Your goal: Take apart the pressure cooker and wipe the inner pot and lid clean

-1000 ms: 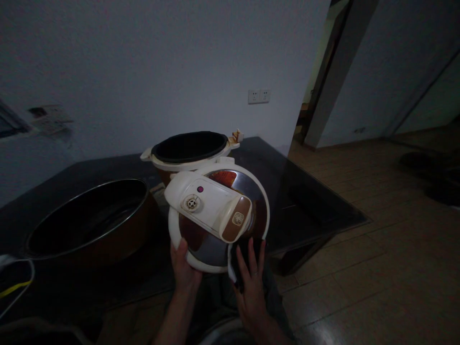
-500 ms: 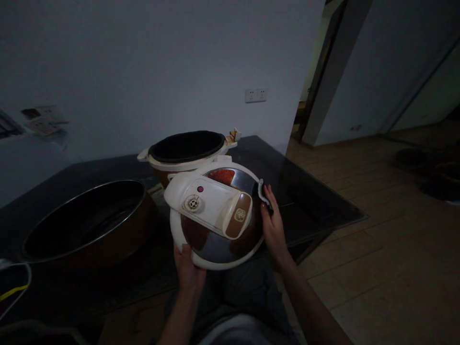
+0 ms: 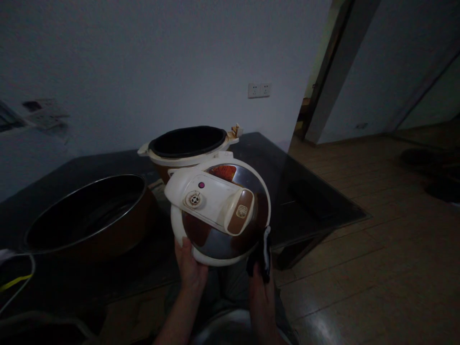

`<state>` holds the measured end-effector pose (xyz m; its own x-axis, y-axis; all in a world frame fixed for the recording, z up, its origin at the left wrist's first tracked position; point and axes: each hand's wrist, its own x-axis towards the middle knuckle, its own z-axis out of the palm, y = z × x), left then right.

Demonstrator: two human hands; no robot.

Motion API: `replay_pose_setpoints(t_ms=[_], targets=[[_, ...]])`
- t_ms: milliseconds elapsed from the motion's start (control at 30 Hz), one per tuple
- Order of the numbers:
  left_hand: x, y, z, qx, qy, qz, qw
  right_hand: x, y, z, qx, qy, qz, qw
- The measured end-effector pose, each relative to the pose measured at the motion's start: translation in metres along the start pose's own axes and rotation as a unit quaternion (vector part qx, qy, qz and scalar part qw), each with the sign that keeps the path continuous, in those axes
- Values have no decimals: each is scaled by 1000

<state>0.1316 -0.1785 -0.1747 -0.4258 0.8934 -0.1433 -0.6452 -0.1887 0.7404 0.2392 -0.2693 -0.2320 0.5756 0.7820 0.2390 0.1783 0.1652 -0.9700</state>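
Observation:
A round lid (image 3: pixel 215 218) of an electric pressure cooker, cream-rimmed with brown and shiny panels, is held tilted above my lap. My left hand (image 3: pixel 191 266) grips its lower left rim, thumb on top. In my right hand (image 3: pixel 262 290) is a dark cloth with a white edge (image 3: pixel 265 254), pressed at the lid's lower right rim; part of the fingers is hidden behind it. Behind the lid stands the cooker body (image 3: pixel 161 167), uncovered, with a black inside and a stained bracket at its right.
A wide brown pot (image 3: pixel 118 225) stands on the dark table (image 3: pixel 276 163) to the left. A wall socket (image 3: pixel 259 90) is above the table. At far left lies a white wire loop with a yellow strip (image 3: pixel 14 282). Tiled floor (image 3: pixel 359 258) extends to the right.
My right hand has slid with the cloth down the lid's right rim to the lower right. My left hand keeps its grip, and the lid stays nearly where it was.

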Motion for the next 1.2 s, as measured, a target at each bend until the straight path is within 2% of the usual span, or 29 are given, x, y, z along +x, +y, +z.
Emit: replay_pose_setpoints(t_ms=[67, 100, 133, 200, 300, 433, 500, 600, 667, 833, 967, 1067, 1133, 1200], targets=[[0, 1, 0, 5, -1, 9, 1000, -13, 13, 5, 6, 8, 3, 1000], [-1, 1, 1, 6, -7, 16, 1000, -17, 18, 5, -5, -3, -16, 1000], [-1, 2, 2, 5, -14, 23, 1000, -19, 22, 4, -18, -23, -53, 998], [-3, 4, 4, -1, -24, 30, 999, -19, 27, -1, -67, -84, -169, 980], [-6, 5, 6, -4, -35, 25, 999, -13, 30, -7, -190, -155, -341, 907], [-8, 4, 3, 6, -38, 25, 999, 1, 28, -7, -310, -154, -455, 820], [-7, 6, 1, -3, -22, -9, 1000, 11, 24, -6, -329, -157, -501, 785], [-4, 15, 2, -55, -12, -104, 993, 26, 13, -8, -352, -191, -533, 746], [-3, 23, 4, -100, -34, -153, 983, 36, 3, -9, -372, -209, -543, 724], [0, 34, 7, -174, -71, -208, 960, 55, -28, -3, -383, -242, -607, 653], [3, 35, 3, -203, -82, -229, 949, 64, -49, 5, -364, -265, -640, 622], [8, 35, -3, -187, -98, -230, 950, 67, -63, 14, -357, -285, -657, 600], [10, 35, -8, -130, -94, -216, 963, 67, -74, 22, -348, -304, -667, 585], [11, 34, -12, -15, -80, -164, 983, 66, -88, 33, -331, -316, -680, 572]])
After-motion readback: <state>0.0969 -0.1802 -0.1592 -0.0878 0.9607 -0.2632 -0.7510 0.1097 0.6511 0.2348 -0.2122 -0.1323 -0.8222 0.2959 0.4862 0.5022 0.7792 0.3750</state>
